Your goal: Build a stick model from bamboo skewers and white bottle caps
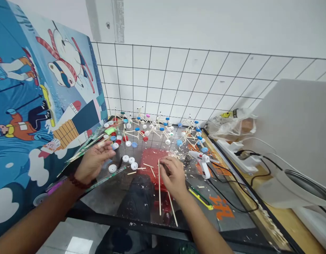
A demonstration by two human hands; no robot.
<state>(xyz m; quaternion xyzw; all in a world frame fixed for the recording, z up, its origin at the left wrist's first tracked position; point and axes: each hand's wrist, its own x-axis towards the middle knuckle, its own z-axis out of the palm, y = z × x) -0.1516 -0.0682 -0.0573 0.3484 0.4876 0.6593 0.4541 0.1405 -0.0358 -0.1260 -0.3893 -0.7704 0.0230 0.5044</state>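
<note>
My right hand (pixel 174 173) rests on the glass table (pixel 239 220) with its fingers curled around thin wooden sticks (pixel 160 190) that run toward me. My left hand (pixel 95 160) hovers over the table's left side, fingers loosely spread, a bandage on one finger, nothing clearly in it. White bottle caps (pixel 128 160) lie just right of it. Short cut stick pieces (pixel 148 166) and wood shavings lie between the hands, over a red patch (pixel 152 158) under the glass.
Several stick-and-cap models (pixel 152 128) stand at the back by the tiled wall. A white glue gun (pixel 204 162) lies right of my right hand, a yellow-green cutter (pixel 201 198) nearer me. A power strip (pixel 238 155), black cables and a plastic bag (pixel 231 125) sit right. A cartoon poster (pixel 41 106) leans left.
</note>
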